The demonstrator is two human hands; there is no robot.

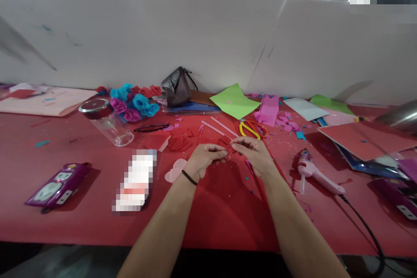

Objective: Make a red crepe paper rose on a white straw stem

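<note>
Both left hand (pixel 206 157) and right hand (pixel 255 154) pinch, fingertips closed, on small red paper piece (pixel 229 148) between them; long axis unclear.

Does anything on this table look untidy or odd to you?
Yes, a bit of mess: pink scraps lie strewn beyond the glue gun, and a stray blue scrap sits left of the jar, away from the main clutter. The jar seems to lean, perhaps only a camera effect. Nothing looks clearly broken.
</note>
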